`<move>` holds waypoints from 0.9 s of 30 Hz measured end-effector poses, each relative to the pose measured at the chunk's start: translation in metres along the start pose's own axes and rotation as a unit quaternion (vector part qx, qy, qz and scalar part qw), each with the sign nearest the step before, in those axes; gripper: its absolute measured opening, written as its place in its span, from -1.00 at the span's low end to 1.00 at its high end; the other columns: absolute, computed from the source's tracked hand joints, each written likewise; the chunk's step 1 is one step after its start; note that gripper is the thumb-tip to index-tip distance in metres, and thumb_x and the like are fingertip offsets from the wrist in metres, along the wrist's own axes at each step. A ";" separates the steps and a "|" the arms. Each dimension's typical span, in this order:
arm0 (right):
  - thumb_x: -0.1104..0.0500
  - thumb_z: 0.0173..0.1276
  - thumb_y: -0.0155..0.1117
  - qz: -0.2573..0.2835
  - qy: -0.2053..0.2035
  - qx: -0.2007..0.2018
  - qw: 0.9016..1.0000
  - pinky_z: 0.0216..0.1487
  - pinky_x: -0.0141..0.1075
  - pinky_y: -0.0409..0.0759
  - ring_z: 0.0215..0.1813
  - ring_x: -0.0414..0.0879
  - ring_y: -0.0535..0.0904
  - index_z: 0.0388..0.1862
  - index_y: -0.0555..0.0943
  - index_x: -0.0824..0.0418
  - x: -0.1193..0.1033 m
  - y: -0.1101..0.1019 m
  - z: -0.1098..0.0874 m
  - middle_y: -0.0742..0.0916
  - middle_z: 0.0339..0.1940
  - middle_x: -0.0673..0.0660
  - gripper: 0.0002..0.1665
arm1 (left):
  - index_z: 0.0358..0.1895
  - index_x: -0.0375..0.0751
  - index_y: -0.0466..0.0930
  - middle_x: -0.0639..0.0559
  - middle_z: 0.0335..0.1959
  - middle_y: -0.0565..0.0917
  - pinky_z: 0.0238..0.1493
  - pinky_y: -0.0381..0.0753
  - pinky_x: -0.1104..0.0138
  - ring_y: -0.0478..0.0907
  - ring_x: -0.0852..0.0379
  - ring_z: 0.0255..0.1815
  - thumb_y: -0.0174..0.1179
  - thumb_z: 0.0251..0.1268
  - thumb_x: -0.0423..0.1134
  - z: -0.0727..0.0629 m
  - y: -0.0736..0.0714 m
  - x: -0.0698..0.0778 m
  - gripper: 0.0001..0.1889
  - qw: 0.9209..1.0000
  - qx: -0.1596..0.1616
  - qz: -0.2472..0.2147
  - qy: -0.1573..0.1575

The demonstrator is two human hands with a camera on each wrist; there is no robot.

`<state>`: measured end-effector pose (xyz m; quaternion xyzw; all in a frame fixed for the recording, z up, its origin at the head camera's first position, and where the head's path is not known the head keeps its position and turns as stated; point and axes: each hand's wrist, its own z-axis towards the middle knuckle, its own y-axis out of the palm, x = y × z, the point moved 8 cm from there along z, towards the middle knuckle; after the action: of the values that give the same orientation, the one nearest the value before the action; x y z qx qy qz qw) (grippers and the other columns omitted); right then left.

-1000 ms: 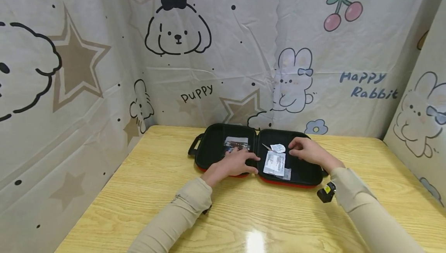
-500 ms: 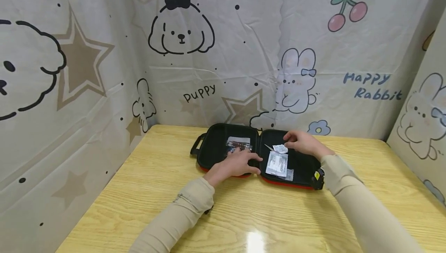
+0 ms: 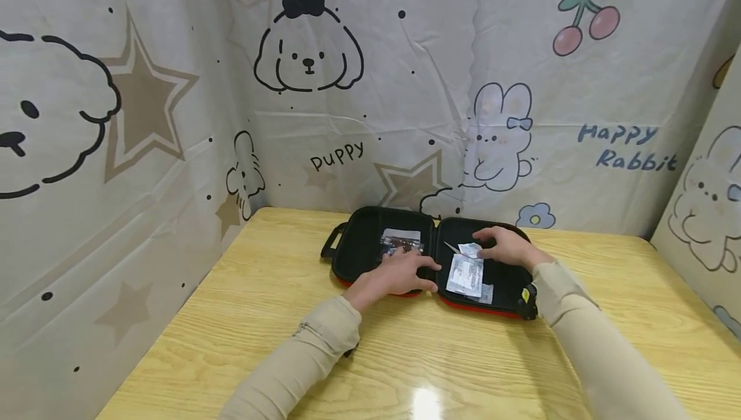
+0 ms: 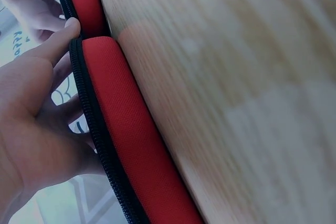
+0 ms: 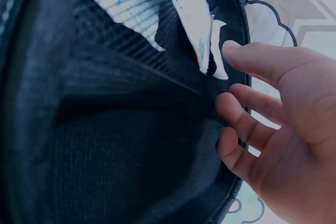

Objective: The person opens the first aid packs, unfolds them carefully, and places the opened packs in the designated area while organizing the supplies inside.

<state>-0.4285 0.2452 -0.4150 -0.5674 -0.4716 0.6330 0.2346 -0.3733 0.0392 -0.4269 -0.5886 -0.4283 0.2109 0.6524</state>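
Observation:
A black-lined case (image 3: 360,246) with a red outside (image 4: 123,114) lies spread open on the table. My left hand (image 3: 399,273) rests over its left half, fingers extended over a transparent packet (image 3: 403,240); the thumb lies at the zipped edge. In the right half are a larger white printed packet (image 3: 465,276), a small white packet (image 3: 469,250) and a thin pointed metal piece (image 3: 451,247). Beside the small packet hovers my right hand (image 3: 505,247), its fingers loosely bent. In the right wrist view, nothing shows between thumb and fingers, and white packets stick out of a mesh pocket (image 5: 142,59).
The case's black handle (image 3: 331,240) sticks out on the left. Behind the wooden table (image 3: 243,298) hangs a patterned cloth (image 3: 417,85), with more cloth along both sides. A black device with a yellow mark (image 3: 527,303) sits at the right wrist.
My right hand has moved left and slightly down, toward the small white packet, and that packet looks a little lower against the larger one. The left hand stays over the left half.

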 end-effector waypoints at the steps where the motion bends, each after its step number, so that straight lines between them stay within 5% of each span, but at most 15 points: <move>1: 0.21 0.29 0.34 0.001 0.002 -0.008 1.000 -0.16 -0.17 0.68 -0.13 0.03 0.63 0.31 0.47 0.41 0.001 0.002 0.000 0.56 0.22 0.49 -0.37 | 0.31 0.38 0.51 -0.01 0.41 0.42 0.31 0.25 -0.24 0.28 -0.20 0.38 0.24 0.25 0.26 0.000 0.000 0.000 -0.46 1.000 -0.001 0.001 0.000; 6: 0.22 0.18 0.43 -0.020 0.002 -0.023 1.000 0.09 0.01 0.59 0.01 0.12 0.58 0.31 0.51 0.37 0.002 0.006 0.002 0.56 0.28 0.44 -0.31 | 0.31 0.39 0.50 0.02 0.40 0.43 0.31 0.26 -0.25 0.29 -0.19 0.37 0.22 0.25 0.27 0.002 0.001 0.002 -0.47 1.000 0.003 0.004 0.000; 10: 0.23 0.08 0.48 -0.042 -0.016 -0.015 0.999 0.26 0.14 0.42 0.14 0.20 0.52 0.22 0.58 0.38 -0.001 0.009 0.003 0.66 0.15 0.39 -0.33 | 0.31 0.39 0.50 0.02 0.41 0.43 0.31 0.25 -0.25 0.28 -0.19 0.38 0.23 0.24 0.27 0.002 0.002 0.001 -0.46 1.000 0.001 0.004 -0.001; 16: 0.24 0.06 0.48 -0.039 -0.010 -0.002 0.999 0.01 -0.07 0.45 -0.11 0.04 0.47 0.05 0.69 0.33 0.002 0.015 0.008 0.65 -0.19 0.20 -0.49 | 0.31 0.39 0.50 0.00 0.46 0.37 0.35 0.19 -0.27 0.22 -0.23 0.45 0.25 0.24 0.25 0.001 0.004 -0.003 -0.46 1.000 -0.003 -0.010 -0.009; 27: 0.26 0.22 0.39 -0.036 -0.015 0.074 0.997 0.02 0.03 0.56 -0.13 0.03 0.60 -0.10 0.74 0.33 0.007 -0.004 -0.005 0.76 -0.15 0.25 -0.72 | 0.30 0.40 0.52 0.02 0.44 0.39 0.37 0.15 -0.31 0.22 -0.19 0.45 0.26 0.23 0.25 0.003 0.003 -0.002 -0.46 1.000 0.000 -0.011 -0.011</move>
<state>-0.4259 0.2543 -0.4145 -0.5219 -0.4471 0.6655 0.2912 -0.3759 0.0396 -0.4306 -0.5813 -0.4418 0.2102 0.6502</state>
